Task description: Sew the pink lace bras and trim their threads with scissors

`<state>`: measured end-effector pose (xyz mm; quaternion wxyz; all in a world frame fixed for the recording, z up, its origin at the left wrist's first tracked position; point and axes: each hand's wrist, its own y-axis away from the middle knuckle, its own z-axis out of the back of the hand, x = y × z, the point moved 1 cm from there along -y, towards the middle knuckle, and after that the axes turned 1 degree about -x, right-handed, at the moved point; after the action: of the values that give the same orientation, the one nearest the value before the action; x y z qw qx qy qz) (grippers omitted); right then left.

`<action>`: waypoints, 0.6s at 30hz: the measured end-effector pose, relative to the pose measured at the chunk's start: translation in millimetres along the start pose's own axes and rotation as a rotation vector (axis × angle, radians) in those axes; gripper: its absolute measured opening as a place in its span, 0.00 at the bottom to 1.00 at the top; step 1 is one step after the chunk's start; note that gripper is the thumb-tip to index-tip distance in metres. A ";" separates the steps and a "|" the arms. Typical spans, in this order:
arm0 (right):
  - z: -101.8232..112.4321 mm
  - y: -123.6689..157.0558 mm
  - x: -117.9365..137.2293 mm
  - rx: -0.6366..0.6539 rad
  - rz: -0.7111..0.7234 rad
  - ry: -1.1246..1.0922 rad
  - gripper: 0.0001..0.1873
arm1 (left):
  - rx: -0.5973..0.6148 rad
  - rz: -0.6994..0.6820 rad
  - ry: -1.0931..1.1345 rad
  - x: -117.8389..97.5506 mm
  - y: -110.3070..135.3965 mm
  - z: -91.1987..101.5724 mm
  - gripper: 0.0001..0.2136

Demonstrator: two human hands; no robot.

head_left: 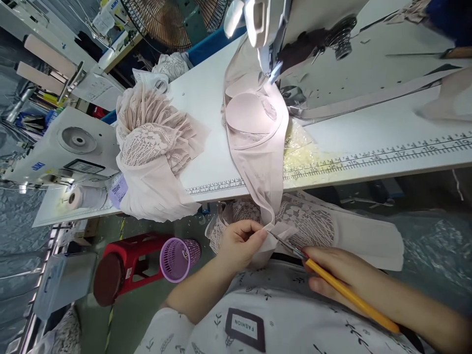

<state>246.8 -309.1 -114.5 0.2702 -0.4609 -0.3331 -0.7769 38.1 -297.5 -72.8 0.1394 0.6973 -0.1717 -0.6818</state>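
A pale pink bra (254, 123) lies on the white sewing table (368, 142) under the sewing machine head (269, 29), and its band hangs over the front edge into my lap. My left hand (238, 243) pinches the hanging end of that band. My right hand (342, 278) grips yellow-handled thread snips (332, 282), whose metal tips touch the fabric beside my left fingers. More lace fabric (313, 221) lies across my lap.
A heap of lace bra pieces (155, 142) sits at the table's left end. A printed ruler (368, 160) runs along the front edge. On the floor stand a red stool (125, 265) and a purple basket (179, 258). Another sewing machine (66, 147) and a fan (173, 19) are at left.
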 end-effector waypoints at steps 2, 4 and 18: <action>-1.4 -2.1 1.2 -0.002 -0.011 0.015 0.26 | -0.007 -0.008 0.002 -1.1 0.8 -2.0 0.23; -3.0 -3.3 0.6 -0.015 -0.020 0.034 0.25 | -0.018 -0.012 0.004 -1.8 1.6 -2.9 0.24; -3.2 1.5 -3.8 -0.378 -0.013 0.059 0.22 | 0.064 -0.262 -0.294 -8.0 7.0 -4.0 0.17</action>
<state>247.8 -312.1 -118.7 0.1833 -0.4785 -0.1760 -0.8405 41.6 -300.5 -62.5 0.0007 0.6109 -0.1193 -0.7827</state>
